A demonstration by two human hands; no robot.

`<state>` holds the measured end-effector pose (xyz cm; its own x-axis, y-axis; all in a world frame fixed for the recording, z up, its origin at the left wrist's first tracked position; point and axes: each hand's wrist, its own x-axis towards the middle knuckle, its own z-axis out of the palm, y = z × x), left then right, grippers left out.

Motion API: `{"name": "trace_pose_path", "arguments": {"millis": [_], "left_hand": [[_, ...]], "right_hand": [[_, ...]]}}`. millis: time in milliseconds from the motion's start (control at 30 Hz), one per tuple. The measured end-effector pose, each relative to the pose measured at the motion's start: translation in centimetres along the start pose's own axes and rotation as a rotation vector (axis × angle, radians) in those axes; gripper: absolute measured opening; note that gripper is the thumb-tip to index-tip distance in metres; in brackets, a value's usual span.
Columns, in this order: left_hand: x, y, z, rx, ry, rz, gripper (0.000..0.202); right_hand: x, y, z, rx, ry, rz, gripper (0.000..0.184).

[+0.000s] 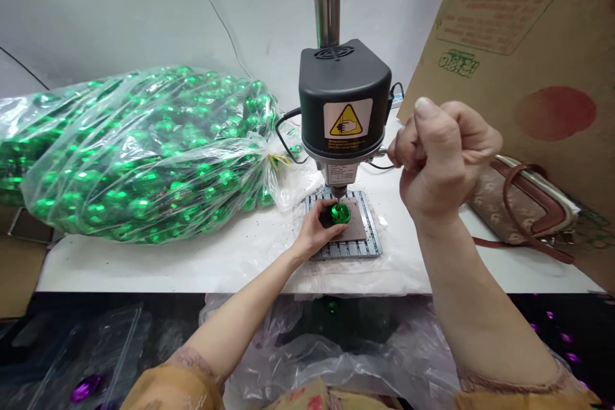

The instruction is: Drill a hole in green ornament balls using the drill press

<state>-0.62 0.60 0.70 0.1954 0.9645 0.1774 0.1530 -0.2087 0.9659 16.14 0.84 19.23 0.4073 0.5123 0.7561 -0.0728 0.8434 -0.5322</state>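
A small shiny green ball [341,213] sits on the slotted base plate [372,240] of a bench drill press [343,93]. My left hand [318,227] grips the ball from the left, thumb in front and fingers behind. Right above, the drill chuck [339,191] points down, its bit reaching the top of the ball; whether it has entered cannot be made out. To the right of the black motor housing, my right hand [439,157] is closed round the press's feed handle [383,152], most of which the fingers hide.
A clear plastic bag [158,160] full of green balls lies on the white table [192,269] at left. At right stand a handbag [528,205] and a large cardboard box [504,45]. Clear plastic sheeting [336,365] hangs below the table's front edge. A purple ball [86,387] lies lower left.
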Motion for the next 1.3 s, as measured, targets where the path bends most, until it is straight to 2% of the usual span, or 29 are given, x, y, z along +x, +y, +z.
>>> {"name": "trace_pose_path", "arguments": {"millis": [167,467,767,1000,1300], "left_hand": [[-0.1,-0.2,0.2,-0.013,0.017,0.013,0.059],[-0.2,0.0,0.3,-0.030,0.030,0.044,0.060],[-0.2,-0.3,0.3,-0.041,0.036,0.055,0.060],[-0.2,-0.3,0.2,-0.025,0.027,0.047,0.058],[-0.3,-0.3,0.2,-0.026,0.014,0.027,0.058]], "right_hand": [[-1.4,0.1,-0.3,0.010,0.047,-0.033,0.046],[-2.4,0.4,-0.8,0.044,-0.030,-0.062,0.048],[-3.1,1.2,-1.1,0.019,-0.021,-0.254,0.045],[-3.5,1.7,-1.5,0.082,-0.056,-0.305,0.044],[-4.6,2.7,-2.6,0.042,-0.054,-0.318,0.045]]}}
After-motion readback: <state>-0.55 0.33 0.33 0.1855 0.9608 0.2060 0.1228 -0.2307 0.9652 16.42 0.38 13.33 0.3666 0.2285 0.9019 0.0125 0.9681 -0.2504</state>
